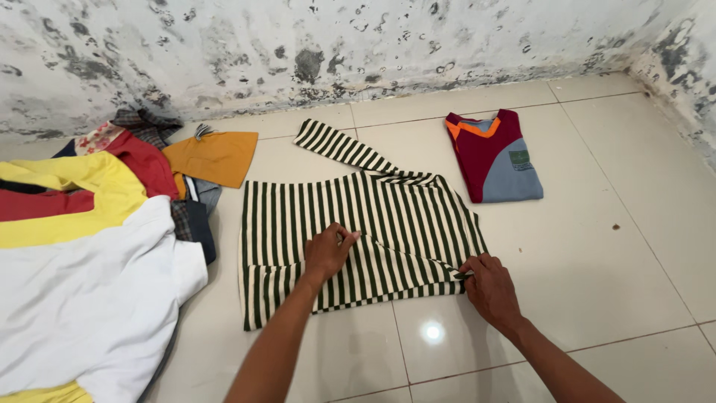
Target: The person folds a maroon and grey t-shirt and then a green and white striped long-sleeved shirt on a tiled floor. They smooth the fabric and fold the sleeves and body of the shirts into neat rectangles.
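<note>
A dark green and cream striped shirt (pixel 388 216) lies flat on the tiled floor, one long sleeve (pixel 339 147) stretched out toward the wall. My left hand (pixel 328 250) presses down on the middle of the shirt, fingers bent against the cloth. My right hand (pixel 488 283) pinches the shirt's lower right corner at its hem.
A folded maroon, grey and orange shirt (pixel 496 157) lies at the back right. A heap of clothes fills the left: white (pixel 82 298), yellow (pixel 89 183), red (pixel 145 160), an orange piece (pixel 216 157). A stained wall (pixel 335 45) runs along the back and right.
</note>
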